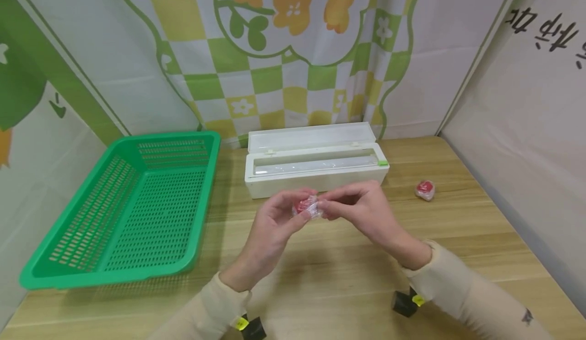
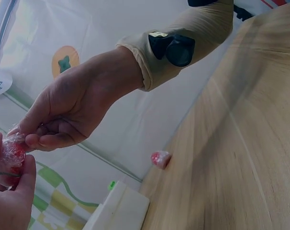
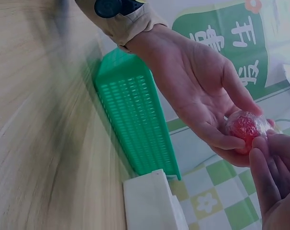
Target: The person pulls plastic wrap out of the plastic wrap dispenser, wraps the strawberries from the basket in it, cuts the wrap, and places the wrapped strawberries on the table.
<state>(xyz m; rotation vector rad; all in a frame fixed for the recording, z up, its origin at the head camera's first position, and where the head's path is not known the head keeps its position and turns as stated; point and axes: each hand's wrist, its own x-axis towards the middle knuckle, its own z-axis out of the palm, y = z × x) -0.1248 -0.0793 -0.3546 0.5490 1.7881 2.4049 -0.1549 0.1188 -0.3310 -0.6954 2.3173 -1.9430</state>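
Above the table, my left hand [image 1: 271, 225] holds a small red round thing wrapped in clear film [image 1: 305, 205] between fingers and thumb. My right hand [image 1: 368, 211] pinches the film at its right side. In the right wrist view the wrapped red thing [image 3: 246, 127] sits in the left hand's fingers, the film crinkled over it. What the red thing is cannot be told through the film. Just behind the hands stands a white cling film dispenser [image 1: 316, 181], its lid raised and a roll of film inside. A second wrapped red thing [image 1: 425, 190] lies on the table to the right.
A large green plastic basket [image 1: 201, 228] stands on the left of the wooden table [image 1: 329, 299]. Printed cloth [image 1: 284, 90] hangs behind the table, with white cloth walls at both sides. The dispenser's raised lid [image 1: 311, 137] leans back near the rear cloth.
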